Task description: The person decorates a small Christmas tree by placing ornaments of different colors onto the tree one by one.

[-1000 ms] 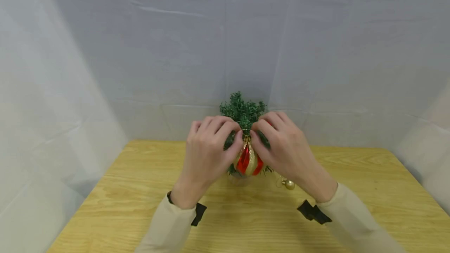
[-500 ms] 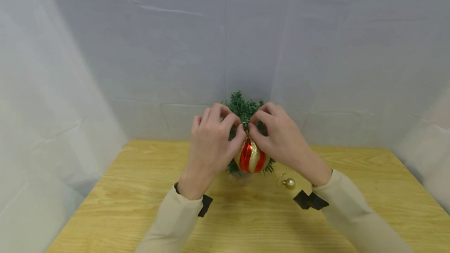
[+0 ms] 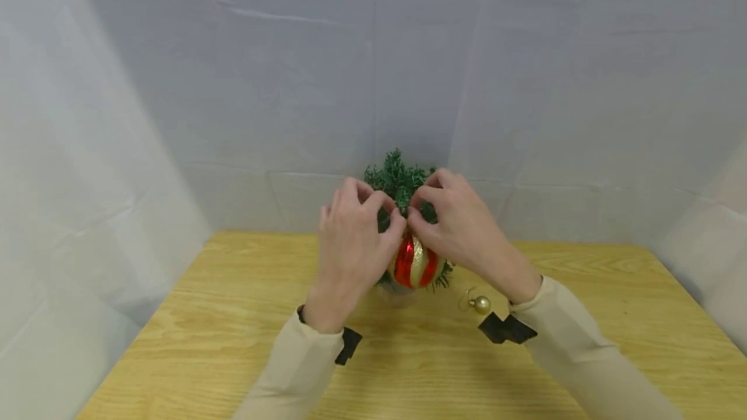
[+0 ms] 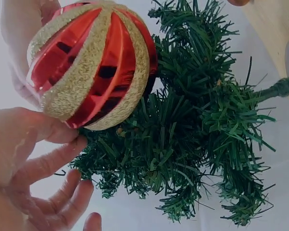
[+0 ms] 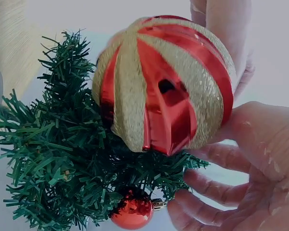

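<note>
A large red Christmas ball [image 3: 416, 264] with glittery gold stripes hangs in front of a small artificial Christmas tree [image 3: 398, 175]. My left hand [image 3: 355, 238] and right hand [image 3: 463, 229] meet at the ball's top, thumb and index finger of each pinching there. What lies between the fingertips is too small to make out. In the left wrist view the ball [image 4: 94, 67] covers part of the green branches [image 4: 197, 110], and the fingertips are partly behind it. From the right wrist, the ball [image 5: 166, 86] likewise hides the pinching point.
A small gold ball [image 3: 481, 304] with a thread loop lies on the wooden table [image 3: 233, 342], right of the tree's pale base [image 3: 399, 295]. A small red ball [image 5: 133, 211] hangs among the branches in the right wrist view. Grey-white sheeting [image 3: 373, 83] stands behind.
Both hands rose slightly toward the tree, then shifted a little left with the large ball. A thin line visible between the fingertips a second ago is now hidden.
</note>
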`<state>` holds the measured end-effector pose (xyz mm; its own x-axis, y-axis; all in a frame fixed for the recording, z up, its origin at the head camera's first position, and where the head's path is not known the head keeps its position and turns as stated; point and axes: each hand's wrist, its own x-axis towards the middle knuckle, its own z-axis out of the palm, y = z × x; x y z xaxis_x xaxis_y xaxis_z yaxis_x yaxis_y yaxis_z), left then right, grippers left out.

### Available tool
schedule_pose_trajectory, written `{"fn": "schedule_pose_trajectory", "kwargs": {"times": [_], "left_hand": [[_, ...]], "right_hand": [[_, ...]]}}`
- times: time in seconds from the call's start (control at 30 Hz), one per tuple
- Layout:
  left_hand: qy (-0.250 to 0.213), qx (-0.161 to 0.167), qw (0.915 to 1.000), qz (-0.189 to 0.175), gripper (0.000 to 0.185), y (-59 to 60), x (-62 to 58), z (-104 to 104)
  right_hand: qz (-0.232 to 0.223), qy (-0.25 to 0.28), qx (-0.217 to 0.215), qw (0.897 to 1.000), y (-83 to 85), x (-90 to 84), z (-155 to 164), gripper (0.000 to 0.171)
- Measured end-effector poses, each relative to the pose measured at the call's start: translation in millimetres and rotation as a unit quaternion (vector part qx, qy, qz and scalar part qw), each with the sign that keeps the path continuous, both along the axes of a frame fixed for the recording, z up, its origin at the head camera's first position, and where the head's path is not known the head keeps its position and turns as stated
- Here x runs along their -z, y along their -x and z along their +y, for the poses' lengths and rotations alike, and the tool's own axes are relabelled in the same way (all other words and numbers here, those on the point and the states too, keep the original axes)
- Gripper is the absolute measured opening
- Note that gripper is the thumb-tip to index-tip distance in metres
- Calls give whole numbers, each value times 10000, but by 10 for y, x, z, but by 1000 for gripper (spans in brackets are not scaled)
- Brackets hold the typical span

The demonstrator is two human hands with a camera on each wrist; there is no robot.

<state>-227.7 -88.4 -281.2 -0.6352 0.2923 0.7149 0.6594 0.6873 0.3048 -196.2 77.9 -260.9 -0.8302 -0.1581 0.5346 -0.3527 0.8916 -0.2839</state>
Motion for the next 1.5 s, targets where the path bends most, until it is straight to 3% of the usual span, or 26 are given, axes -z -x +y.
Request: {"fn": "schedule_pose_trajectory", "kwargs": {"times": [0.13,0.3,1.07,1.3,1.5], "left_hand": [[-31,146,9996,-250,11,2,10,-11],[-70,371,9984,-411,9,25,11,-47],[-518,994,9926,-471,10,88,88,-135],[-791,1319,9871,-453,9,179,191,-276],[-761,1128,9856,-1004,22,278,345,-533]], "right_hand": [[-193,-85,-31,9998,-8,1,9,13],[-112,-119,-158,9997,-26,17,34,12],[449,433,-563,9965,-133,119,217,6],[874,538,-460,9937,-266,188,492,7],[897,516,-178,9945,-405,286,797,14]]}}
